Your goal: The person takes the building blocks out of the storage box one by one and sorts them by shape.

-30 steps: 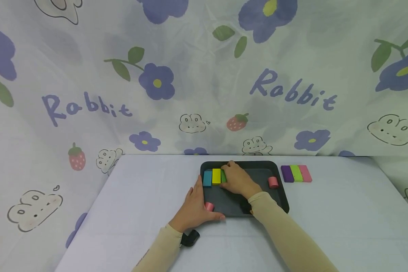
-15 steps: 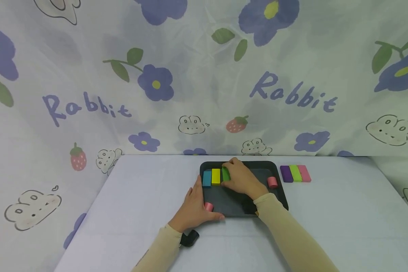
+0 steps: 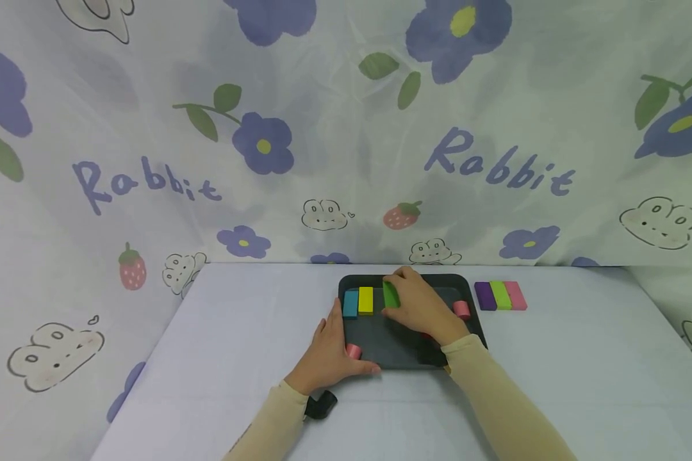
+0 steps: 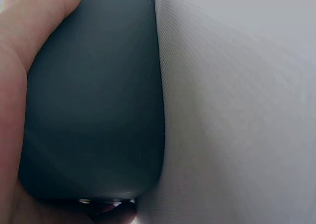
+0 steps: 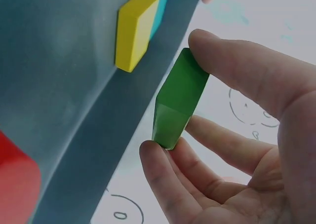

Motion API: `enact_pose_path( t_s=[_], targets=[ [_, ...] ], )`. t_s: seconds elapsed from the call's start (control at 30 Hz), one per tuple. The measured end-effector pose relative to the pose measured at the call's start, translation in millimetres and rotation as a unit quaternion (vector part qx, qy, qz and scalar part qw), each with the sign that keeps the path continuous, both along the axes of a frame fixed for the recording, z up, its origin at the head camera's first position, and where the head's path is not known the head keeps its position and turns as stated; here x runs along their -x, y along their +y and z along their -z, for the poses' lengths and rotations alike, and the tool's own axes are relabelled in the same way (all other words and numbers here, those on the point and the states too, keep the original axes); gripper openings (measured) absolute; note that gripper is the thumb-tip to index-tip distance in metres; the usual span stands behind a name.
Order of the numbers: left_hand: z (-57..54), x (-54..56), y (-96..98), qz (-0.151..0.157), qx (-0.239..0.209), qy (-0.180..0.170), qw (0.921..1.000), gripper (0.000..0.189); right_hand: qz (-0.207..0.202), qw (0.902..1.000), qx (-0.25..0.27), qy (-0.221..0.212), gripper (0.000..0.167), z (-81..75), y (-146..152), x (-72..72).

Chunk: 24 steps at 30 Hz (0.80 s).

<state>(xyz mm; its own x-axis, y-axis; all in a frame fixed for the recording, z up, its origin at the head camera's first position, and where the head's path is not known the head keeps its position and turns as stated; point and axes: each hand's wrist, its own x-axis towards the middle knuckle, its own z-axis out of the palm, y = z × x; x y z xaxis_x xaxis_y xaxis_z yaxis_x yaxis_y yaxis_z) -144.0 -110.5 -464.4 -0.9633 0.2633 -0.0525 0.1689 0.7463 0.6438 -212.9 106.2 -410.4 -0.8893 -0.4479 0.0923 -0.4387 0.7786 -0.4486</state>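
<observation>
My right hand pinches a green block by its ends between thumb and fingertips; in the right wrist view the green block is raised over the rim of a dark tray. A yellow block and a blue block lie side by side in the tray's far left corner. My left hand rests around the near left corner of the tray, fingers straight along the left side and thumb along the front edge. Beside its palm, inside the tray, sits a pink cylinder.
Another pink cylinder lies at the tray's right side. A red block is in the tray, mostly under my right hand in the head view. Right of the tray, purple, lime and pink blocks lie in a row.
My right hand has drawn the green block away from the yellow one, to the right and upward. The left hand and tray stay in place.
</observation>
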Motion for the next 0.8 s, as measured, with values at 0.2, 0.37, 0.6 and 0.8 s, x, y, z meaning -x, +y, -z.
enact_pose_path(
  t_s=[0.2, 0.37, 0.6, 0.8],
  targets=[
    [1.8, 0.1, -0.2, 0.0, 0.0, -0.001, 1.0, 0.145, 0.0, 0.9999, 0.012, 0.013, 0.065, -3.8, 9.2, -5.2],
    [1.6, 0.0, -0.4, -0.002, 0.001, 0.0, 1.0, 0.146, 0.007, 0.9992, 0.029, 0.027, 0.065, -5.2, 17.4, -9.3],
    [3.0, -0.5, -1.0, 0.0, 0.003, 0.007, 1.0, 0.146, 0.012, 0.9984, 0.039, 0.04, 0.063, -6.5, 29.4, -18.4],
    [3.9, -1.5, -1.9, 0.002, 0.004, 0.008, 1.0, 0.147, 0.022, 0.9976, 0.048, 0.044, 0.063, -6.6, 40.8, -25.2]
  ],
)
